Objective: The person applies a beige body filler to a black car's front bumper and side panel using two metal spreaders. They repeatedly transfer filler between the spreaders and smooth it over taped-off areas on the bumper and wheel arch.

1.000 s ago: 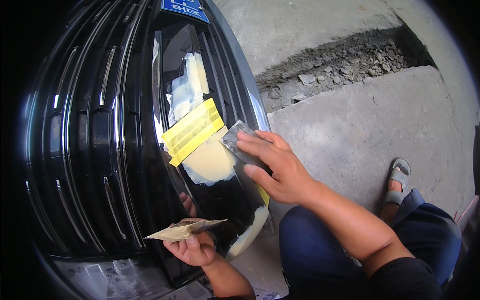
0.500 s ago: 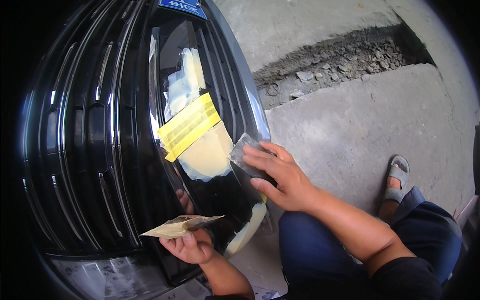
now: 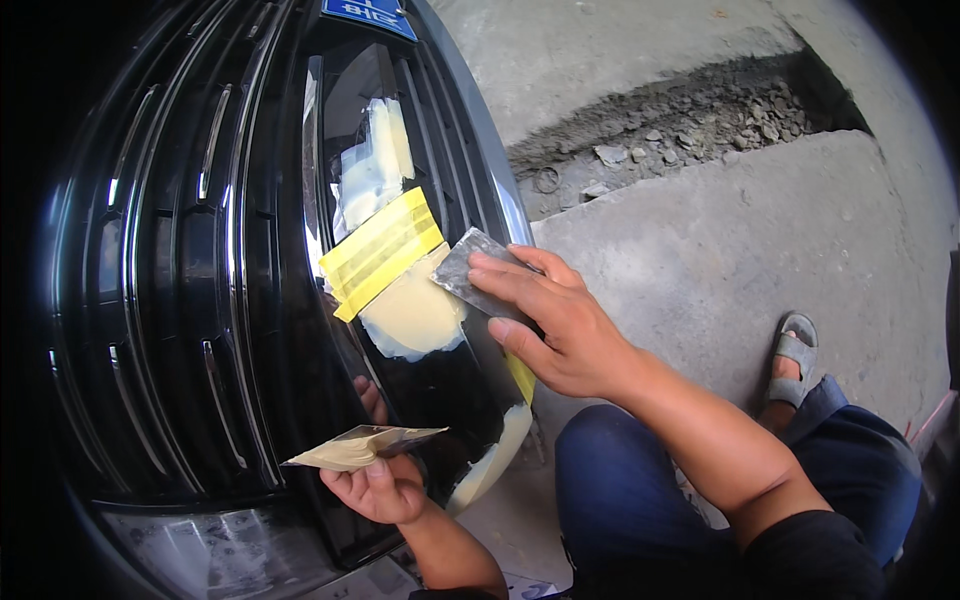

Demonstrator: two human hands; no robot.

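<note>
My right hand (image 3: 545,315) grips a flat grey putty spreader (image 3: 478,268). Its edge lies at the upper right of a beige patch of filler (image 3: 415,310) on the black car bumper (image 3: 420,395). Yellow masking tape (image 3: 385,250) borders that patch along its far side. Lower left, my left hand (image 3: 380,492) pinches a thin flat plate (image 3: 365,448) carrying a lump of beige filler. Beyond the tape lies another whitish and beige patch (image 3: 372,165). A further filler strip (image 3: 492,458) runs along the bumper's near right edge, beside a bit of yellow tape.
The black grille (image 3: 180,270) with chrome bars fills the left. A blue plate (image 3: 370,14) is at the top. To the right, the concrete floor (image 3: 720,230) has a trench of rubble (image 3: 690,130). My bent knee (image 3: 625,470) and sandalled foot (image 3: 795,355) are near the bumper.
My right hand has moved the spreader slightly up and left, from the filler's right edge onto its upper right part. My left hand stays almost where it was.
</note>
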